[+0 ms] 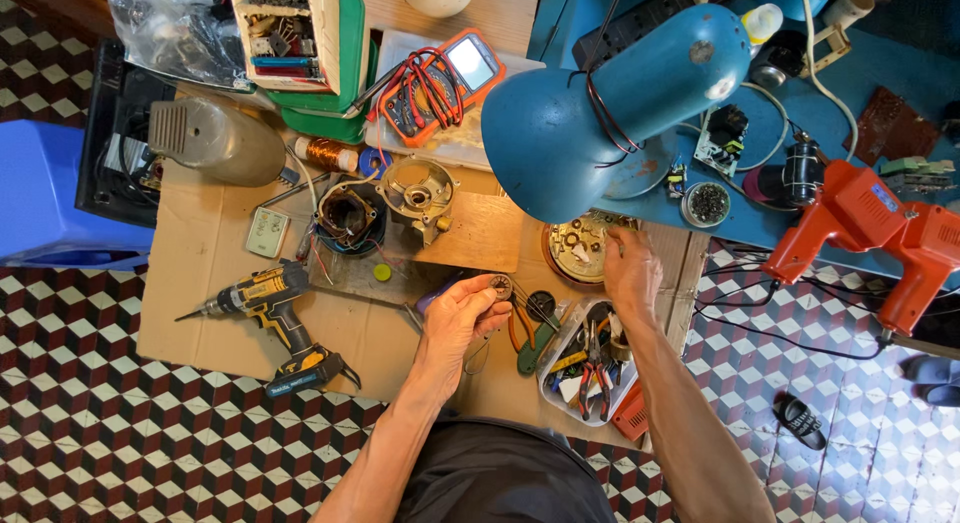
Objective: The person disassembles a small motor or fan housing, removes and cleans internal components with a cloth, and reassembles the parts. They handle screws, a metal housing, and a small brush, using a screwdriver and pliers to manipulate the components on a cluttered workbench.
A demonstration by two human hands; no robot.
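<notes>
Cardboard (pixel 200 273) bears a clear tub (pixel 560 383) seemingly holding pliers (pixel 596 368).

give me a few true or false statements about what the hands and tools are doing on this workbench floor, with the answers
1. The left hand holds a small round metal part between its fingertips. True.
2. The right hand grips the yellow and black cordless drill. False: the drill lies untouched on the brown cardboard sheet, and the right hand reaches to the round brass-coloured disc.
3. The blue metal desk lamp hangs over the work area. True.
4. The orange multimeter lies in the clear plastic tool tray. False: it lies up beside the green plastic container; the tray holds pliers and small tools.
5. The orange-red heat gun lies to the person's right. True.
</notes>
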